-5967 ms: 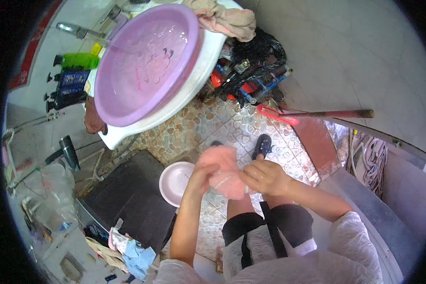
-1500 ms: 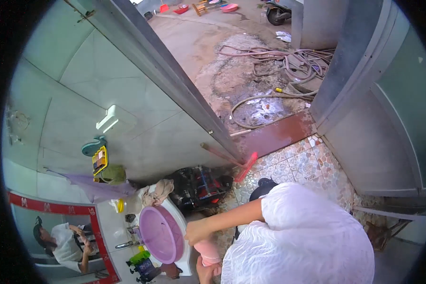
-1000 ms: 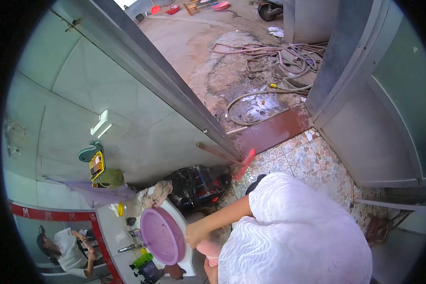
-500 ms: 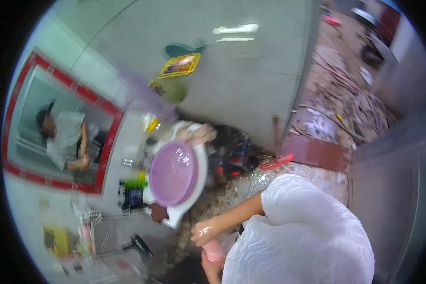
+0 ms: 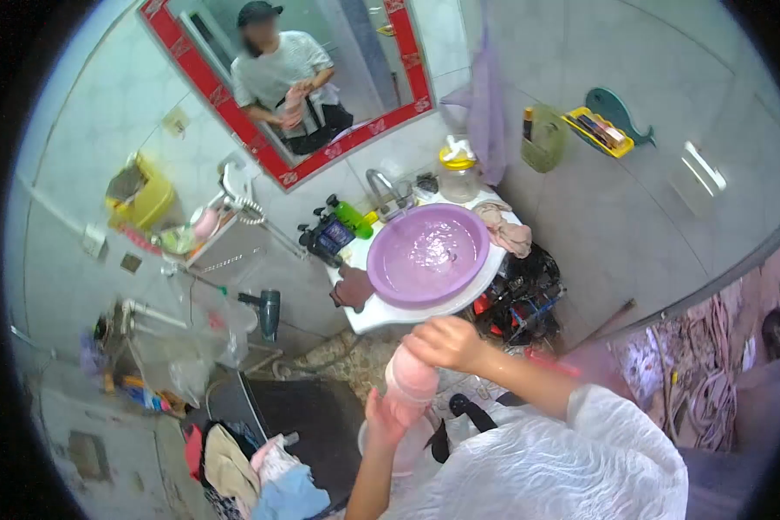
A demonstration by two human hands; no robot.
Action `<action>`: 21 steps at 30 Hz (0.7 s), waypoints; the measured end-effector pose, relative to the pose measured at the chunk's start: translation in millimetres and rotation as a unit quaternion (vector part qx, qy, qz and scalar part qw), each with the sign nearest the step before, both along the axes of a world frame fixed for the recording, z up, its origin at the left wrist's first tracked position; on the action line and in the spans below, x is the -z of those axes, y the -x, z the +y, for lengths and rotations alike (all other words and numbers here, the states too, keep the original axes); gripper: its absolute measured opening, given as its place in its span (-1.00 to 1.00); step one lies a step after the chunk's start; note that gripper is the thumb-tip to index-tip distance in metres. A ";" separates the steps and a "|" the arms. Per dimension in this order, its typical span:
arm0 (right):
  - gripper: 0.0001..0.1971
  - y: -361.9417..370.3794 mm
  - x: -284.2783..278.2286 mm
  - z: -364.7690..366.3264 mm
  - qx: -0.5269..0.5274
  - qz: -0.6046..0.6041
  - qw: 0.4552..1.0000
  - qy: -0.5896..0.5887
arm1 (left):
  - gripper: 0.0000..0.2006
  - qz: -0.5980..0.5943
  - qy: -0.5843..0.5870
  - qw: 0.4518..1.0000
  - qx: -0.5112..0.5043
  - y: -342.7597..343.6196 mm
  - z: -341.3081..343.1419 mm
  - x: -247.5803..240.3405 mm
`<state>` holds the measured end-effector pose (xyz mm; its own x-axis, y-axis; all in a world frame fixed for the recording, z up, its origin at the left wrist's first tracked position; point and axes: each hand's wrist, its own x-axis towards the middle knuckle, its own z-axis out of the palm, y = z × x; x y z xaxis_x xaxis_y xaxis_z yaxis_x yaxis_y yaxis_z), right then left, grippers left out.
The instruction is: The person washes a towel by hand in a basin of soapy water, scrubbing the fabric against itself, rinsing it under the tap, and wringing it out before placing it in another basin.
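Observation:
Between my two hands is a pink bottle [image 5: 411,381], held tilted in front of my body. My right hand [image 5: 446,344] is closed over its upper end, with the fingers wrapped round it. Lower down, my left hand [image 5: 385,418] grips the bottle's side, its thumb pointing up. Just beyond my hands, a purple basin [image 5: 381,282] with water in it sits on the white sink [image 5: 364,321], under a metal faucet [image 5: 377,184].
A green bottle [image 5: 349,217], dark pump bottles [image 5: 328,236], a brown cloth [image 5: 353,288] and a yellow-lidded jar [image 5: 458,178] crowd the sink edge. A red-framed mirror [image 5: 360,139] hangs above. Clothes [image 5: 290,492] lie piled at lower left; a hair dryer [image 5: 269,314] hangs nearby.
My view has swung left, from the doorway side toward the sink and mirror, and has grown sharper. Both hands still hold the pink bottle, now nearer the picture's middle.

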<state>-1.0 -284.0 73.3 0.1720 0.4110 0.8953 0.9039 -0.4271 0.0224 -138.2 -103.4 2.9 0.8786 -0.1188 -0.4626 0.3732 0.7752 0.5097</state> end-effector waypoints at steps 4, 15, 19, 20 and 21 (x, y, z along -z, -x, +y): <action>-0.76 9.7 -14.4 -20.1 0.014 -0.062 0.997 0.051 | -0.40 0.130 0.078 0.971 0.185 -13.0 -3.5 8.4; -0.85 17.6 -17.6 -25.3 -0.127 -0.242 0.948 0.165 | -0.52 0.075 0.122 0.931 0.336 -66.3 -74.6 32.4; -0.85 6.0 -15.2 -45.8 -0.080 -0.197 0.956 0.201 | -0.55 0.053 0.168 0.930 0.324 -74.6 -101.3 35.5; -0.85 4.3 -11.8 -52.4 -0.052 -0.142 0.971 0.184 | -0.56 0.053 0.168 0.930 0.321 -75.6 -103.5 37.1; -0.80 0.4 -8.1 -60.6 -0.015 -0.101 0.979 0.174 | -0.57 0.056 0.160 0.934 0.315 -76.6 -102.2 40.7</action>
